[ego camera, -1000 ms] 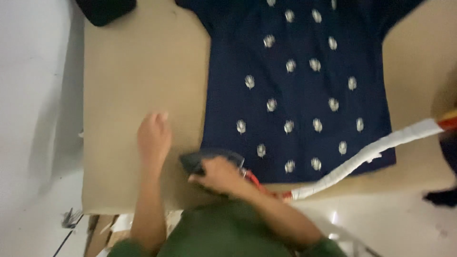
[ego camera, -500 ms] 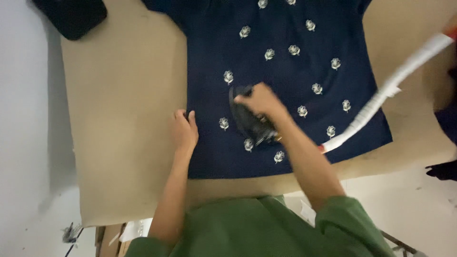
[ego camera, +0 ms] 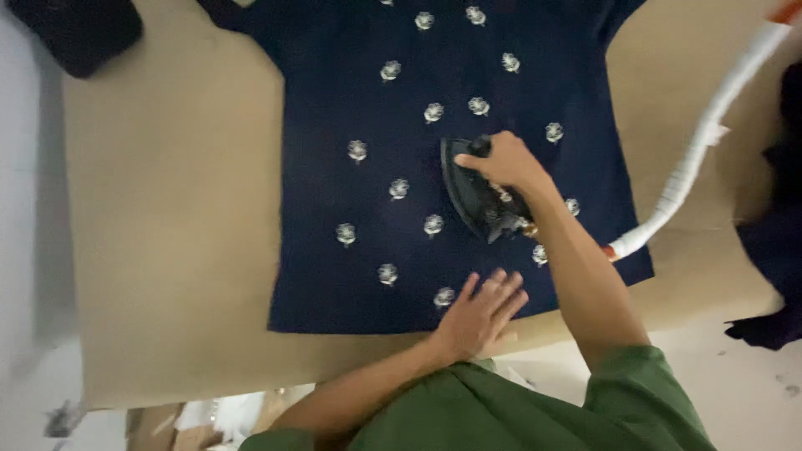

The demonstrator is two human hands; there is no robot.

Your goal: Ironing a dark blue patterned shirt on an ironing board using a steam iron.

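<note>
**Clerk:** Start with the biggest item.

**Me:** One padded table (ego camera: 167, 250), tan cover, filling most of the view. On it, one dark blue garment (ego camera: 368, 142), laid flat, patterned with small pale flower motifs, its bottom hem towards me and its length running away from me up the table.

**Clerk:** Next?

**Me:** One thick cord (ego camera: 693, 159), wrapped in white, coming in from the upper right corner and slanting down to the garment's right edge. One dark bundle of cloth (ego camera: 79, 33) at the table's far left corner. More dark cloth (ego camera: 777, 250) hanging off the right side.

**Clerk:** The tool?

**Me:** One black iron (ego camera: 480, 196), sole flat on the garment, right of its middle. Long axis runs roughly away from me, tilted slightly; which end is the nose I cannot tell.

**Clerk:** Hands?

**Me:** My right hand (ego camera: 501, 160), closed around the iron's handle at its far end, arm stretched out over the hem. My left hand (ego camera: 480, 313), fingers spread, palm pressed flat on the cloth at the hem, holding nothing.

**Clerk:** How do they lie to each other?

**Me:** The iron sits just beyond the left hand, a little to its right, apart from it. Only the right hand touches the iron.
</note>
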